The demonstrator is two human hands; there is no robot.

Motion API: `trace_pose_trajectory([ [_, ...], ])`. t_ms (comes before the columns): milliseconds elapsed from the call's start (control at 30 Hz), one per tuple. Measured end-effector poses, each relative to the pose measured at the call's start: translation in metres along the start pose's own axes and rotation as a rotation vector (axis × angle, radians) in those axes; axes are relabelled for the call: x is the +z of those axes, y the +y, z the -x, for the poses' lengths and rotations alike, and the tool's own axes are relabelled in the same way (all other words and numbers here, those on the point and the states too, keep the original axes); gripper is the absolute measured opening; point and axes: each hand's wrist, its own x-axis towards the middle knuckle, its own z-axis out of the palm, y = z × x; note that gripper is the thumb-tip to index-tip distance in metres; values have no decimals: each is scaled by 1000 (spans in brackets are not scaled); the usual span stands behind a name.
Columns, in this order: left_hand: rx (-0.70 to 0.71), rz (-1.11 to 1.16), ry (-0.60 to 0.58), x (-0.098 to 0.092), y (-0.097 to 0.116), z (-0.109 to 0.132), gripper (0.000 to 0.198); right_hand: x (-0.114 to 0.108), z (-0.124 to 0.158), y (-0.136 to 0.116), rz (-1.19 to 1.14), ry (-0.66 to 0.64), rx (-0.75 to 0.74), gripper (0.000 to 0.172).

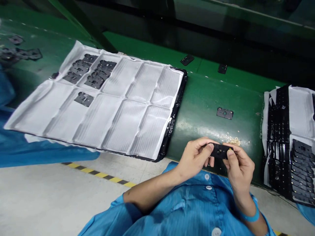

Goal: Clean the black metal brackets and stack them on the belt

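Note:
Both of my hands hold one small flat black plastic part [220, 151] in front of my chest, over the near edge of the green bench [204, 98]. My left hand [194, 156] pinches its left end. My right hand [238, 164] pinches its right end, thumb on top. To the left lies a black tray lined with a white ribbed sheet [137, 108]; two rows of similar black parts [90, 70] fill its far left pockets, and a single part [84, 99] lies one pocket nearer.
A stack of black trays with more parts [292, 157] stands at the right edge. Loose parts lie on the bench [224, 113], [187, 60], [222, 68]. Another person's blue sleeve [29, 150] reaches in at the left. Grey floor with yellow-black tape [98, 173] lies below.

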Motion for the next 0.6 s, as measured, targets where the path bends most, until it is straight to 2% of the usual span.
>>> trace_pose_trajectory([
  [267, 103, -90, -16, 0, 3, 5, 40, 3, -3, 0, 1, 39, -4, 36],
  [400, 169, -148, -36, -1, 1, 10, 38, -1, -5, 3, 32, 33, -36, 33],
  [600, 186, -153, -47, -2, 4, 16, 32, -7, -10, 3, -88, -83, 125, 33],
])
